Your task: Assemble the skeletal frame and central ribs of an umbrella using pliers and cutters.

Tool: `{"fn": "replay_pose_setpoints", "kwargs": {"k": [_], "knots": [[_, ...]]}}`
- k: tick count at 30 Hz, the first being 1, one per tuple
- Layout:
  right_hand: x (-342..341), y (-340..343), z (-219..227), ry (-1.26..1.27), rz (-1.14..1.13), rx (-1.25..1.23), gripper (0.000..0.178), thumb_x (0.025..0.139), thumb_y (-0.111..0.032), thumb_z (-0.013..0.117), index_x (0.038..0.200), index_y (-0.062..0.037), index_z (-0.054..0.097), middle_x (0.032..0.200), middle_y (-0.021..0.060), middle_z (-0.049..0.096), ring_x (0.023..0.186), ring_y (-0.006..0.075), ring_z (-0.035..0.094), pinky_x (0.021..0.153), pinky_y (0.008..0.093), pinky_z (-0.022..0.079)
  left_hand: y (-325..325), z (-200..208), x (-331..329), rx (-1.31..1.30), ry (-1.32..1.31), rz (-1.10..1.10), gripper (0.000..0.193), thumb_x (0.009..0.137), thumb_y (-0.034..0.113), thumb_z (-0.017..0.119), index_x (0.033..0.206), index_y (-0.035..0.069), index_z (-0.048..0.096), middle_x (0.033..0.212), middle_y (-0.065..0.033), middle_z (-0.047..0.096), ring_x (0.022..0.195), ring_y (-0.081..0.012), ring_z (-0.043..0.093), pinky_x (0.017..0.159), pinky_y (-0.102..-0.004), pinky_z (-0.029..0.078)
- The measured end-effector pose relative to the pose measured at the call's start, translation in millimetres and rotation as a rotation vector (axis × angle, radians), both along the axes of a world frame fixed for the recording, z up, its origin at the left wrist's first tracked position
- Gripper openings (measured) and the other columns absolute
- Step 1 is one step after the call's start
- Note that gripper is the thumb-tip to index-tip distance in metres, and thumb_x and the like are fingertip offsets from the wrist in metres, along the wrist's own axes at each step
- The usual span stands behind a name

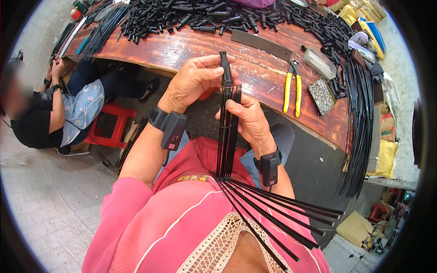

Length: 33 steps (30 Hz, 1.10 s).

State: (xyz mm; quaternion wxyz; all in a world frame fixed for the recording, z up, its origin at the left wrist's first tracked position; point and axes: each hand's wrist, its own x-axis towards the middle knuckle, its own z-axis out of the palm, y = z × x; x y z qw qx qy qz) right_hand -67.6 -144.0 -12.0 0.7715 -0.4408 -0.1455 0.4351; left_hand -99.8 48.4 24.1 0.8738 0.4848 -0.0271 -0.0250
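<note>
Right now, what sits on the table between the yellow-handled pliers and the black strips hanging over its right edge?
The head view shows a boxed heap of small silvery pieces between the pliers and the strips, plus some black parts.

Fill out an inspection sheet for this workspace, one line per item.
Surface: wooden table, scattered with pale slivers.
Job's things: black tube, upright at the top of thin black rods; several rods splay rightward lower down.
Clutter: heap of black tubes, yellow-handled pliers, clear tray, small metal pieces; another rod bundle overhangs the table's right side.
Hands: left hand grips the tube; right hand grips the rods.
Cables: short black lead below the left wrist's device.
Surroundings: seated person and red stool at left.
</note>
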Motion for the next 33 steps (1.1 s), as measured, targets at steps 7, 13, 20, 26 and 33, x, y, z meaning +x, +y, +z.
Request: {"fn": "replay_pose_setpoints", "kwargs": {"k": [7,13,20,26,33], "knots": [[-1,-1,-1,0.016,-0.017,0.015,0.020,0.088,-0.022,0.070,0.099,-0.0068,0.065,0.077,0.0089,0.071,0.047,0.0022,0.054,0.036,0.0142,0.030,-1,-3,1,-0.022,-0.018,-0.048,0.050,0.090,0.017,0.064,0.134,-0.002,0.049,0.105,-0.0153,0.067,0.102,-0.0271,0.066,0.086,-0.0360,0.054],[0,-2,-6,0.033,-0.026,0.030,0.020,0.088,-0.021,0.071,0.099,-0.0054,0.065,0.076,0.0097,0.071,0.047,0.0031,0.056,0.036,0.0142,0.031,4,-1,4,0.093,-0.012,-0.086,0.051,0.090,0.017,0.064,0.134,-0.003,0.048,0.104,-0.0143,0.067,0.096,-0.0230,0.066,0.085,-0.0332,0.053],[5,-4,-13,0.062,-0.014,0.061,0.020,0.090,-0.020,0.068,0.102,-0.0056,0.063,0.079,0.0123,0.071,0.053,0.0068,0.061,0.036,0.0156,0.033,-6,3,-4,0.075,-0.093,-0.067,0.069,0.084,0.009,0.068,0.145,0.005,0.037,0.110,-0.0148,0.064,0.100,-0.0216,0.065,0.092,-0.0345,0.051],[3,-1,-11,0.055,-0.015,0.055,0.023,0.090,-0.020,0.068,0.108,-0.0048,0.064,0.079,0.0117,0.071,0.054,0.0073,0.062,0.037,0.0155,0.034,-9,14,-14,0.245,-0.068,-0.024,0.073,0.077,-0.004,0.067,0.144,0.005,0.040,0.116,-0.0134,0.062,0.103,-0.0214,0.064,0.092,-0.0335,0.051],[3,-2,-13,0.043,-0.036,0.047,0.022,0.090,-0.019,0.068,0.107,-0.0046,0.065,0.078,0.0112,0.071,0.056,0.0079,0.064,0.038,0.0146,0.036,-12,14,-13,0.345,-0.038,0.023,0.064,0.074,-0.007,0.064,0.137,0.002,0.051,0.112,-0.0105,0.063,0.101,-0.0196,0.065,0.087,-0.0286,0.053]]}}
